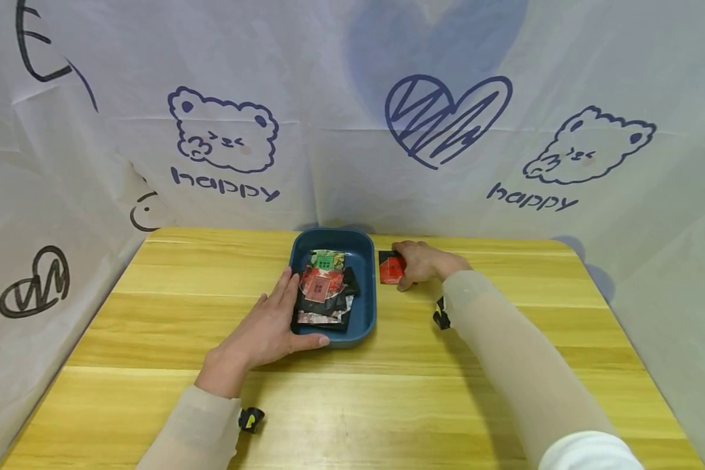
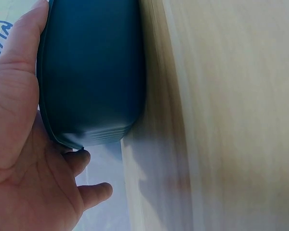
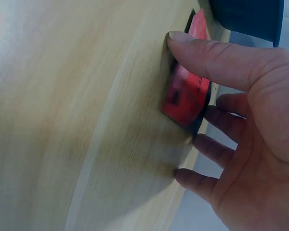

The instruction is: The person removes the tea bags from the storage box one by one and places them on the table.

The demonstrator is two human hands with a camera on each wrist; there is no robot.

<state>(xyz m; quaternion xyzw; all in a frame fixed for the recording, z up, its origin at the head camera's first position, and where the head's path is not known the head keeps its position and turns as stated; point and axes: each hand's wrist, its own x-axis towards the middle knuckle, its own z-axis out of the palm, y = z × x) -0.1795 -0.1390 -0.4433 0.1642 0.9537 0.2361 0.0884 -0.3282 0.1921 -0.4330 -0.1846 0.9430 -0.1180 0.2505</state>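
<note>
A dark blue plastic tray stands on the wooden table, holding a pile of small printed packets in red, green and black. My left hand rests along the tray's left side and near corner, fingers extended at the rim and thumb across the near edge. In the left wrist view the tray's outer wall fills the space beside the palm. Right of the tray lies a red and black packet. My right hand reaches over its right side, thumb and fingers spread around opposite edges.
White cloth with drawn bears and hearts hangs behind the table and at both sides. The tabletop stretches in front of the tray and to either side. Small black wrist devices show at both wrists.
</note>
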